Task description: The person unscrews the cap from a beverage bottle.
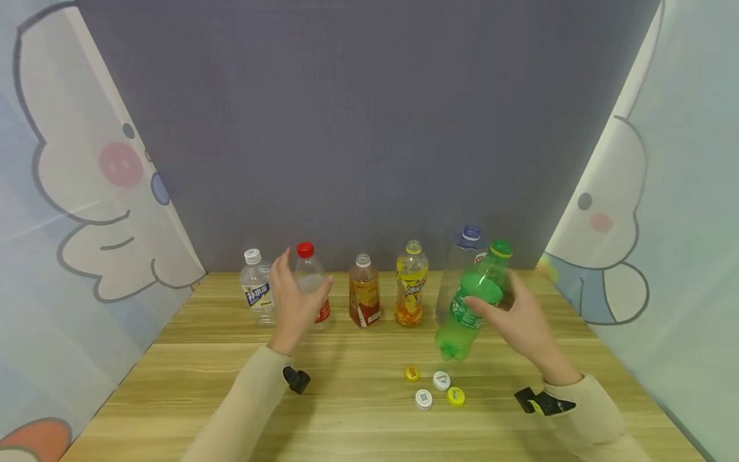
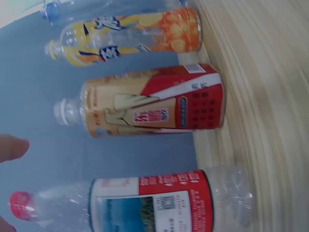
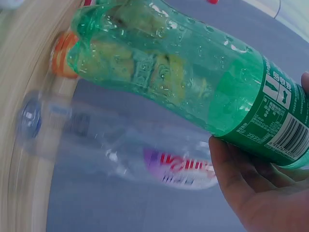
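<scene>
My right hand (image 1: 522,317) grips a green plastic bottle (image 1: 475,298) round its label, its green cap on. The bottle tilts, base toward the left, in front of a clear bottle with a blue-violet cap (image 1: 471,232). In the right wrist view the fingers curl round the label of the green bottle (image 3: 183,67). My left hand (image 1: 296,298), thumb and fingers spread, is beside a clear bottle with a red cap (image 1: 305,249). Seen from the left wrist, a gap shows between the fingertip (image 2: 14,147) and that red-labelled bottle (image 2: 149,203).
Toward the back stand a white-capped clear bottle (image 1: 258,292), a capless red-and-gold bottle (image 1: 364,295) and a capless yellow-labelled bottle (image 1: 411,289). Several loose caps (image 1: 424,399), yellow and white, lie on the wooden table (image 1: 346,410). A dark panel (image 1: 369,128) rises behind.
</scene>
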`<state>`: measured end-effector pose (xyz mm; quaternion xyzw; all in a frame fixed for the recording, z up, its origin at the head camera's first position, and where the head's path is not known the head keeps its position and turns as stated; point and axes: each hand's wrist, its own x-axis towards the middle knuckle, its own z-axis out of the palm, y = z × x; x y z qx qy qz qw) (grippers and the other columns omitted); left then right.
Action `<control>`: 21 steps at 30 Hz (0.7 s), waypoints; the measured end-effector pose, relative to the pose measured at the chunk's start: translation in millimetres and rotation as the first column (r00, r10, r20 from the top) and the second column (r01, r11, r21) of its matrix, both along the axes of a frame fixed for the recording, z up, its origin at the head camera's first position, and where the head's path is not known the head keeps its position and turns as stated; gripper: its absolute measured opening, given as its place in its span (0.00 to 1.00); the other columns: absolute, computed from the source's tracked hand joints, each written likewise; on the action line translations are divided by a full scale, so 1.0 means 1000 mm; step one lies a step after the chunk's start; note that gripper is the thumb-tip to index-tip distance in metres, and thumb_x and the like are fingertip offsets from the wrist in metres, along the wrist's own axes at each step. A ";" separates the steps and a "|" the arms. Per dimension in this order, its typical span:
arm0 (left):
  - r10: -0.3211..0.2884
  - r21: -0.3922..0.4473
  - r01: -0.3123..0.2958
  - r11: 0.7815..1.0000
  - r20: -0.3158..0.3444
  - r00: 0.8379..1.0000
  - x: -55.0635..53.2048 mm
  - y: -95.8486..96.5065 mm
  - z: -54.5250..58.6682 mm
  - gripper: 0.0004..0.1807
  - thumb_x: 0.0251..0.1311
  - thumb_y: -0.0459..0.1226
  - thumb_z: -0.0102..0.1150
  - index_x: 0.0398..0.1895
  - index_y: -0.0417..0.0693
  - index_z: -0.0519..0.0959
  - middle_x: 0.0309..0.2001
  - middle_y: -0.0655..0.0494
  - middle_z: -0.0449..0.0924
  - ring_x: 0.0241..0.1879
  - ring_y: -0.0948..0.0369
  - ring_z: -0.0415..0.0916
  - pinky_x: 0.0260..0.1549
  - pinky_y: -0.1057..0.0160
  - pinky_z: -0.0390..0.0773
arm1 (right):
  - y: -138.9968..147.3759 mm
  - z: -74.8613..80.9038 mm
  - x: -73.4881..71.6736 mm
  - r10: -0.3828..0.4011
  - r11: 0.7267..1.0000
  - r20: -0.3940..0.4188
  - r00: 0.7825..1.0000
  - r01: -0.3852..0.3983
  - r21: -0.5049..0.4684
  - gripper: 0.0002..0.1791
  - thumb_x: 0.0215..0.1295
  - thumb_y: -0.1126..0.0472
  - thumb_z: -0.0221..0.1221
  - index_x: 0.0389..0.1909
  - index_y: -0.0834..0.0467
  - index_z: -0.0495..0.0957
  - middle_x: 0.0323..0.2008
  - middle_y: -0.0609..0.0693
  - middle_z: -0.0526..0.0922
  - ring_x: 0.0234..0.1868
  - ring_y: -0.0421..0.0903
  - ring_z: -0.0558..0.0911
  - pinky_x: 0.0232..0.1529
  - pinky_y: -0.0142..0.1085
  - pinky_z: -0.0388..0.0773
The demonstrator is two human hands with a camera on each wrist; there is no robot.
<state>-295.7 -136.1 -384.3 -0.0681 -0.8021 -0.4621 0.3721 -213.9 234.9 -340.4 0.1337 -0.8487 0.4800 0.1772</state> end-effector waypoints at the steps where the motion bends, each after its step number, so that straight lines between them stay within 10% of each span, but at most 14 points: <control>1: -0.002 0.003 0.002 1.000 0.041 0.999 -0.002 -0.001 0.000 0.56 0.51 0.45 0.78 0.78 0.40 0.53 0.73 0.37 0.53 0.72 0.42 0.52 0.67 0.34 0.54 | 0.003 0.000 0.000 -0.013 1.000 -0.005 1.000 0.013 0.007 0.36 0.67 0.56 0.67 0.70 0.63 0.63 0.51 0.60 0.81 0.44 0.40 0.82 0.42 0.32 0.81; 8: -0.035 0.050 0.020 0.999 0.310 0.950 -0.016 -0.007 -0.006 0.62 0.54 0.54 0.74 0.82 0.48 0.44 0.77 0.39 0.47 0.76 0.42 0.48 0.70 0.36 0.54 | 0.024 -0.006 -0.007 -0.059 0.997 -0.064 0.996 0.061 0.037 0.33 0.68 0.58 0.67 0.67 0.65 0.65 0.50 0.60 0.80 0.42 0.35 0.81 0.40 0.28 0.80; 21: -0.140 0.197 0.056 0.979 0.441 0.887 -0.029 -0.014 -0.018 0.49 0.60 0.48 0.72 0.77 0.45 0.55 0.75 0.40 0.58 0.72 0.42 0.58 0.67 0.39 0.60 | 0.056 -0.004 -0.024 -0.203 0.968 -0.025 0.979 0.204 0.145 0.36 0.68 0.45 0.65 0.63 0.66 0.65 0.49 0.64 0.79 0.47 0.59 0.81 0.37 0.32 0.78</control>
